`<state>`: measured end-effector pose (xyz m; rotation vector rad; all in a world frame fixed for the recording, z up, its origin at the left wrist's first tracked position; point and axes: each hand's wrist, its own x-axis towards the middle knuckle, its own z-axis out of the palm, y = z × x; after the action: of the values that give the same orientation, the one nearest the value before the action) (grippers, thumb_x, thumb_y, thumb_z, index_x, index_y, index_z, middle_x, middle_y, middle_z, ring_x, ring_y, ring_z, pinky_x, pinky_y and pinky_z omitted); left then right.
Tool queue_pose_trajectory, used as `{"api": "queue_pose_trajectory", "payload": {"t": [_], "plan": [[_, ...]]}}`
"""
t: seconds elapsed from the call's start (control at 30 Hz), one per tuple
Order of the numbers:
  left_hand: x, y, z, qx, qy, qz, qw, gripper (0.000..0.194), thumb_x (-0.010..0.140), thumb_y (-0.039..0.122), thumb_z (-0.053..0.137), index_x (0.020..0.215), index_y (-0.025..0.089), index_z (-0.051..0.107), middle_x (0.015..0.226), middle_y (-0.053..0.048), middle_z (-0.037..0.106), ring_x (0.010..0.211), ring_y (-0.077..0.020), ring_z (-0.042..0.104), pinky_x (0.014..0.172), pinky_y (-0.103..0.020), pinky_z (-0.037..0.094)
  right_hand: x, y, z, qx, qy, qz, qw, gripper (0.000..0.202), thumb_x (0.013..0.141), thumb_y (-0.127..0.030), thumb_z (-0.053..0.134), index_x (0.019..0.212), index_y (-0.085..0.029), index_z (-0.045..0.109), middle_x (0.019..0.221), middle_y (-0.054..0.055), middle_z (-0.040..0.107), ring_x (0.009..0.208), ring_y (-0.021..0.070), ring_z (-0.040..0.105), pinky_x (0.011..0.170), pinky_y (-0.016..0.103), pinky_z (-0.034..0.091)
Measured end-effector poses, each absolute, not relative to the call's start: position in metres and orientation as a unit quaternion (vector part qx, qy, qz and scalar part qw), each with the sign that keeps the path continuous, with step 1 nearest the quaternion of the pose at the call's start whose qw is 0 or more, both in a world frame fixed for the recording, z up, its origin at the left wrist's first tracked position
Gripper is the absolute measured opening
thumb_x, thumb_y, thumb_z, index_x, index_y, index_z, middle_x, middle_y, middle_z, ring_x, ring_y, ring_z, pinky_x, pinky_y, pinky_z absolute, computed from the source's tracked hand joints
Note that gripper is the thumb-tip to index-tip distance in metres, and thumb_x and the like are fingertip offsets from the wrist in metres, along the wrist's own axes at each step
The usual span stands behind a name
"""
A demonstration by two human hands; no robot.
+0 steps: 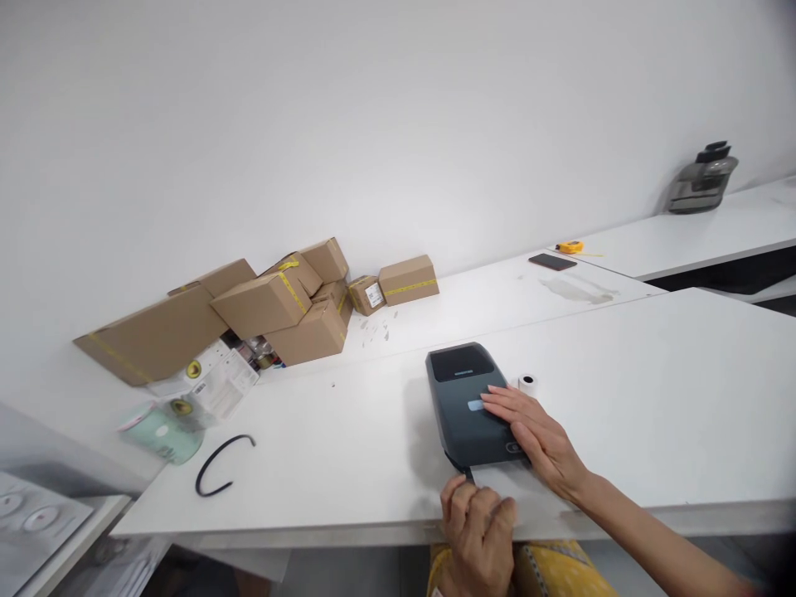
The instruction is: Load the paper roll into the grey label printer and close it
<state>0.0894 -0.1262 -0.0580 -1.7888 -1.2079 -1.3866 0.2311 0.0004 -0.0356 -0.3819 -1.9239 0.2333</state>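
Note:
A dark grey label printer (457,414) with a black window at its far end lies tilted across the white table. My right hand (541,439) rests flat on its top, fingers stretched out and holding nothing. At the table's front edge my left hand (478,526) is closed, its knuckles up, just below the printer's near left corner. A small black piece shows between that corner and the left fingertips; what the fingers grip is mostly hidden. Just beyond the right hand stands a small white paper roll (528,384), partly covered by it.
Cardboard boxes (261,307) are piled against the wall at the left. Nearby lie a mint green tub (167,435) and a black curved band (211,464). Toward the back right are a phone (552,262), a yellow tape measure (570,247) and a dark translucent jug (702,184).

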Motion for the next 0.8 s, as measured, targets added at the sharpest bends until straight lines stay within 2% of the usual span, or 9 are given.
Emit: {"api": "queue_pose_trajectory", "payload": {"t": [0.2, 0.27, 0.33, 0.43, 0.53, 0.67, 0.8], "plan": [[0.083, -0.130, -0.068, -0.678, -0.460, -0.478, 0.315, 0.027, 0.095, 0.006, 0.048, 0.087, 0.019, 0.070, 0.105, -0.007, 0.070, 0.118, -0.0209, 0.058, 0.105, -0.040, 0.047, 0.232, -0.009, -0.050, -0.183, -0.810, 0.102, 0.548, 0.045, 0.100, -0.015, 0.041, 0.141, -0.022, 0.058, 0.143, 0.008, 0.061, 0.141, 0.0232, 0.048, 0.118, 0.046, 0.040], [0.073, -0.126, -0.073, -0.693, -0.482, -0.440, 0.307, 0.027, 0.094, 0.007, 0.046, 0.103, 0.017, 0.070, 0.120, -0.011, 0.068, 0.133, -0.0252, 0.052, 0.109, -0.045, 0.047, 0.232, -0.010, -0.051, -0.183, -0.807, 0.111, 0.550, 0.046, 0.099, -0.014, 0.040, 0.142, -0.022, 0.057, 0.145, 0.008, 0.059, 0.143, 0.0228, 0.046, 0.119, 0.045, 0.038], [0.059, -0.120, -0.076, -0.705, -0.505, -0.401, 0.298, 0.033, 0.098, 0.017, 0.042, 0.124, 0.011, 0.062, 0.136, -0.018, 0.061, 0.144, -0.0299, 0.042, 0.112, -0.050, 0.045, 0.232, -0.011, -0.051, -0.180, -0.807, 0.120, 0.549, 0.047, 0.099, -0.013, 0.039, 0.142, -0.022, 0.056, 0.147, 0.008, 0.058, 0.143, 0.0223, 0.045, 0.121, 0.045, 0.036], [0.039, -0.109, -0.078, -0.734, -0.505, -0.356, 0.283, 0.049, 0.100, 0.030, 0.042, 0.141, 0.003, 0.047, 0.146, -0.023, 0.052, 0.148, -0.0328, 0.037, 0.116, -0.055, 0.041, 0.232, -0.011, -0.052, -0.181, -0.805, 0.132, 0.549, 0.047, 0.099, -0.013, 0.039, 0.141, -0.021, 0.057, 0.146, 0.008, 0.059, 0.143, 0.0228, 0.046, 0.121, 0.045, 0.036], [0.033, -0.104, -0.081, -0.749, -0.499, -0.340, 0.271, 0.050, 0.098, 0.026, 0.049, 0.142, 0.005, 0.047, 0.148, -0.022, 0.052, 0.148, -0.0330, 0.037, 0.114, -0.053, 0.045, 0.232, -0.012, -0.056, -0.189, -0.801, 0.141, 0.550, 0.046, 0.099, -0.014, 0.039, 0.139, -0.021, 0.059, 0.144, 0.007, 0.060, 0.141, 0.0229, 0.048, 0.122, 0.044, 0.035], [0.047, -0.100, -0.093, -0.673, -0.567, -0.391, 0.270, 0.039, 0.097, 0.018, 0.045, 0.134, 0.012, 0.056, 0.142, -0.018, 0.060, 0.143, -0.0257, 0.045, 0.101, -0.037, 0.056, 0.235, -0.013, -0.060, -0.214, -0.802, 0.153, 0.536, 0.046, 0.099, -0.016, 0.038, 0.139, -0.022, 0.060, 0.146, 0.006, 0.059, 0.141, 0.0240, 0.049, 0.123, 0.045, 0.034], [0.058, -0.084, -0.113, -0.621, -0.552, -0.501, 0.243, 0.022, 0.096, 0.019, 0.047, 0.115, 0.023, 0.058, 0.120, -0.012, 0.072, 0.131, -0.0275, 0.059, 0.093, -0.044, 0.061, 0.240, -0.013, -0.071, -0.241, -0.821, 0.159, 0.492, 0.046, 0.100, -0.022, 0.039, 0.142, -0.027, 0.057, 0.148, 0.003, 0.057, 0.141, 0.0274, 0.048, 0.120, 0.046, 0.040]]}}
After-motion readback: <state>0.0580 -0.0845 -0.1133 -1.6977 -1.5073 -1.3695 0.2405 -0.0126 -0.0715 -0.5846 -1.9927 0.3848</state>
